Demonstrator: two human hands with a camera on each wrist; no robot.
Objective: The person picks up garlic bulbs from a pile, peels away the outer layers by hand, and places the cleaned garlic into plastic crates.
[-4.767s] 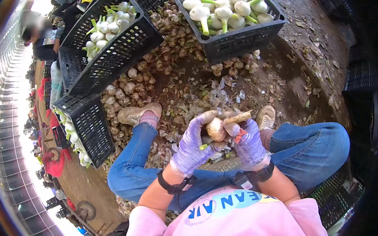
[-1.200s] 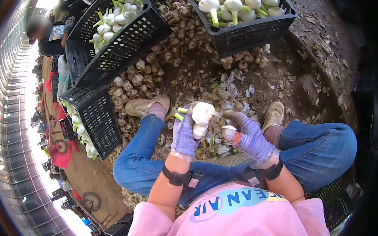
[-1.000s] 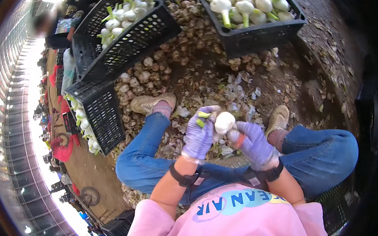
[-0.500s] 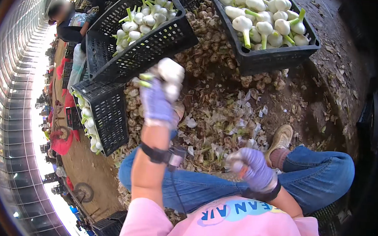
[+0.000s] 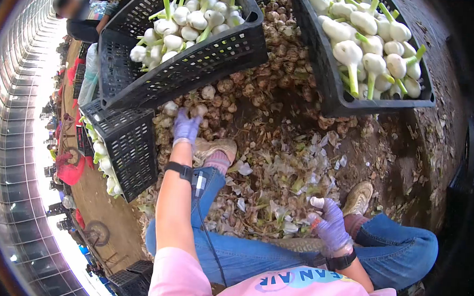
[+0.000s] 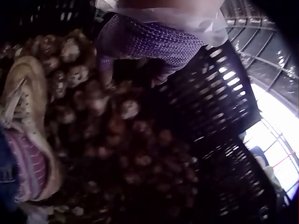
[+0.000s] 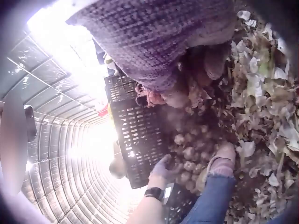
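Observation:
My left hand [image 5: 186, 127], in a purple knitted glove, reaches down to a pile of unpeeled garlic bulbs [image 5: 226, 86] beside the left shoe. Its fingers are spread apart at the bulbs, and no bulb shows in its grasp in the left wrist view. My right hand [image 5: 333, 226], gloved alike with an orange band [image 7: 154, 98] at the thumb, hovers above the right thigh. Its fingers are loosely bent, with a pale tip at one of them, and I see no bulb in it. Peeled garlic bulbs [image 5: 173, 42] with green stems lie in the crate ahead of the left hand.
A black crate [image 5: 187, 72] stands tilted ahead on the left, with another crate [image 5: 126, 148] below it. At the upper right is a crate [image 5: 387, 106] heaped with peeled garlic. Skins and leaf scraps [image 5: 277, 187] litter the ground between the shoes. Another person sits at far left.
The left hand has let go of the peeled garlic bulbs it carried toward the left crate and moved down to the unpeeled pile. The right hand has drawn back toward the right thigh.

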